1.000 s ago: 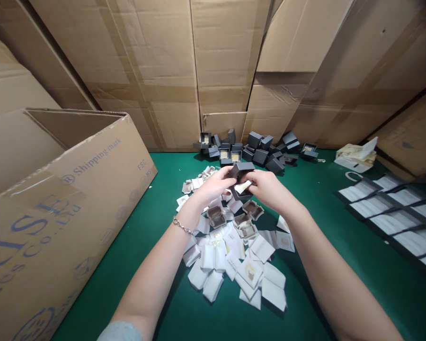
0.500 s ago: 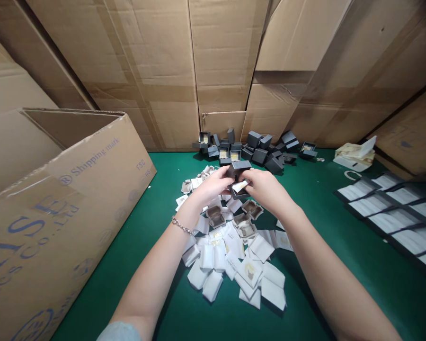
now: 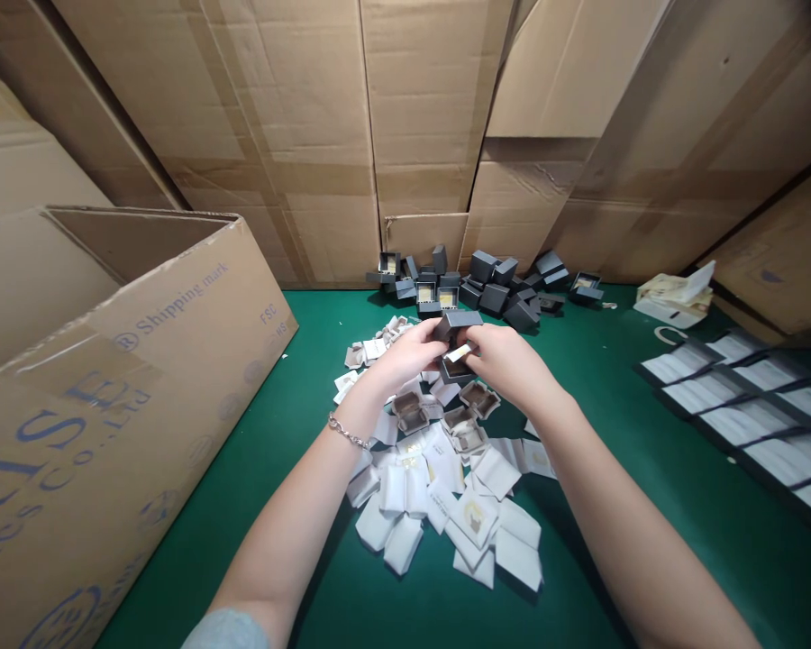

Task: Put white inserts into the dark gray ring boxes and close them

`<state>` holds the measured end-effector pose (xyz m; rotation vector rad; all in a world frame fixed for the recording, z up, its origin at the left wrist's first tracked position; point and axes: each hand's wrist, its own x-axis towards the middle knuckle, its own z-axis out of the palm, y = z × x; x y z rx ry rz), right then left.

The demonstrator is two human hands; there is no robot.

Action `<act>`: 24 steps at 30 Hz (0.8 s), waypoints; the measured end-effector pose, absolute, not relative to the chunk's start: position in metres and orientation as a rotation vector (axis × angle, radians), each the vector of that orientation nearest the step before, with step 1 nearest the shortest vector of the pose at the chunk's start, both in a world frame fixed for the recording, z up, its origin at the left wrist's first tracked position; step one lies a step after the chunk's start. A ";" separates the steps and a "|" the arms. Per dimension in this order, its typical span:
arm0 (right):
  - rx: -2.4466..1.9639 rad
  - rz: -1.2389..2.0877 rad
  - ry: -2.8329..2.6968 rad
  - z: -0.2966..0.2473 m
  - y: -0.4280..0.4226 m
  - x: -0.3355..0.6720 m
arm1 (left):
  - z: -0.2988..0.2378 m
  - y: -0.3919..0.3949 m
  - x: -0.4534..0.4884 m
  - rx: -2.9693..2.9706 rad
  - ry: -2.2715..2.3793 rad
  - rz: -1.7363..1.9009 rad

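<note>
1. Being gripped from both sides, a charcoal-grey box [image 3: 454,347] is held just above the near pile, its lid parted and a white card [image 3: 460,352] showing inside; the fingers of the left hand [image 3: 409,353] and right hand [image 3: 506,361] are closed around it.
2. A far heap of matte lidded boxes [image 3: 493,284] is massed against corrugated cardboard sheeting [image 3: 290,99].
3. Soft white pouches [image 3: 432,487] are left in the near pile, with open boxes [image 3: 478,397] among them.
4. Black trays [image 3: 736,424] are laid out at right on a green mat [image 3: 649,361]; a printed shipping carton [image 3: 141,379] stands at left.
</note>
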<state>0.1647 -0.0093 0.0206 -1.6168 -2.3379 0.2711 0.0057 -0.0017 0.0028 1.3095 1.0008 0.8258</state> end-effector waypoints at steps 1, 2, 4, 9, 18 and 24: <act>-1.618 0.268 -2.335 0.021 -0.009 0.165 | 0.004 -0.002 0.006 1.304 1.003 0.825; -1.621 0.264 -2.331 0.021 -0.010 0.166 | 0.005 -0.003 0.006 1.290 1.006 0.822; -1.636 0.261 -2.325 0.022 -0.009 0.167 | 0.006 -0.003 0.006 1.253 1.010 0.806; -1.667 0.251 -2.317 0.024 -0.009 0.168 | 0.006 -0.007 0.007 1.358 1.053 0.784; -1.703 0.269 -2.277 0.023 -0.010 0.166 | 0.012 -0.015 0.013 1.502 1.109 0.780; -1.661 0.264 -2.294 0.022 -0.011 0.164 | -0.002 -0.006 0.019 1.499 1.074 0.976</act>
